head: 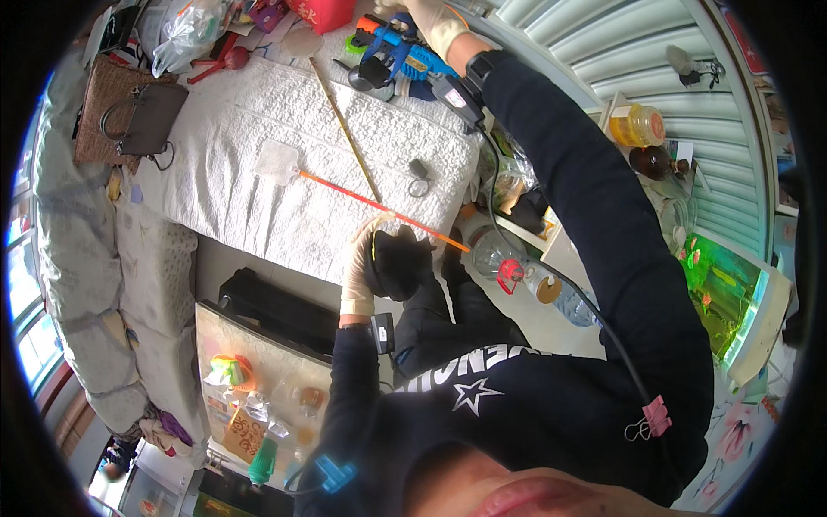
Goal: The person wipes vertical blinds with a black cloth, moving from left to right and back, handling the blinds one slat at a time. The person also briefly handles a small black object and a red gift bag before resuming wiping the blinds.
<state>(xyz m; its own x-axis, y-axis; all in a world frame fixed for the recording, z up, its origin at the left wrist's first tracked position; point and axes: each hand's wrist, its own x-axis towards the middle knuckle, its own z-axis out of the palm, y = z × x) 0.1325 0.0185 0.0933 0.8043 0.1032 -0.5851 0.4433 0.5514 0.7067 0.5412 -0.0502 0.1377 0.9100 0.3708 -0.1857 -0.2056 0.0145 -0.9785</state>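
Observation:
My left hand, in a cream glove, grips a black soft item, perhaps a cap, at the near edge of a bed or couch with a white quilted cover. My right hand, also gloved, reaches to the top edge, its fingertips partly cut off; whether it holds anything is unclear. Beside it lie a blue and orange toy blaster and a dark rounded object. A fly swatter with an orange handle lies just beyond my left hand, across the tip of a yellowish stick.
A grey handbag, plastic bag and red bag lie along the far side. Large plastic bottles stand on the floor at right, near an aquarium. A cluttered low table is at lower left. A cable runs along my right arm.

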